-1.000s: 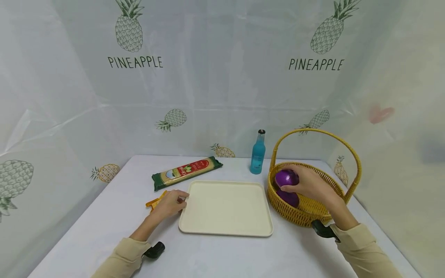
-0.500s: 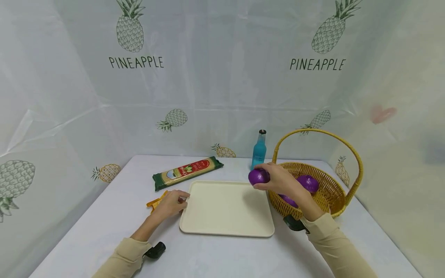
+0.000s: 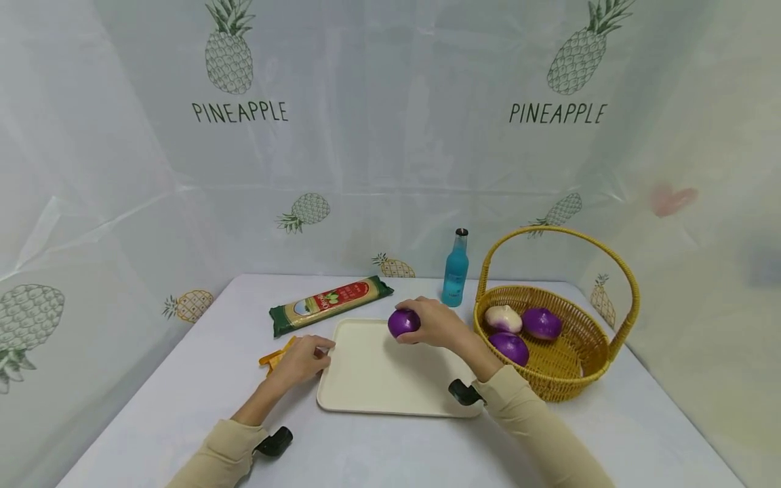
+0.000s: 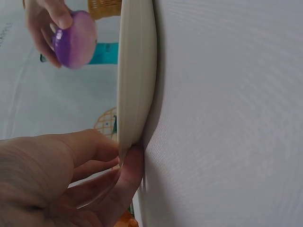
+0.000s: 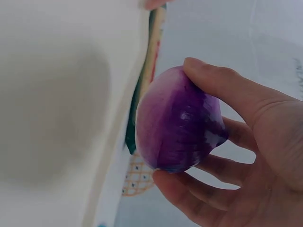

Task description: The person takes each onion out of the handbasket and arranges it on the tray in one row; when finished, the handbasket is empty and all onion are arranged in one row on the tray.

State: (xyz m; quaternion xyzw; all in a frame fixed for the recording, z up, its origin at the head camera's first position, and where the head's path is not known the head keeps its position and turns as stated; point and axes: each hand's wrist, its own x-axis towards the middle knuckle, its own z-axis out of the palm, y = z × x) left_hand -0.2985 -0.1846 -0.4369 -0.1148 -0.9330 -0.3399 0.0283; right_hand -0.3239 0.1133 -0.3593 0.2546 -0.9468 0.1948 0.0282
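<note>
My right hand (image 3: 436,323) grips a glossy purple onion (image 3: 403,323) over the right half of the cream tray (image 3: 372,390). In the right wrist view the onion (image 5: 177,120) fades to pale pink on one side, with thumb and fingertips around it and the palm standing off. A shadow falls on the tray below. My left hand (image 3: 300,360) pinches the tray's left rim; in the left wrist view the tray edge (image 4: 130,109) runs between the thumb and fingers. Several onions, two mostly purple (image 3: 542,324) and one whitish (image 3: 503,318), lie in the yellow wicker basket (image 3: 558,388).
A green-and-gold packet (image 3: 331,303) lies behind the tray. To its right stands a blue bottle (image 3: 455,269) with a dark cap. Small orange pieces (image 3: 277,354) lie by my left hand, partly hidden. The basket's tall handle (image 3: 561,230) arches up at the right.
My right hand has lifted one purple onion out of the basket and carried it left over the tray. The onions left behind now show. My left hand stays on the rim.
</note>
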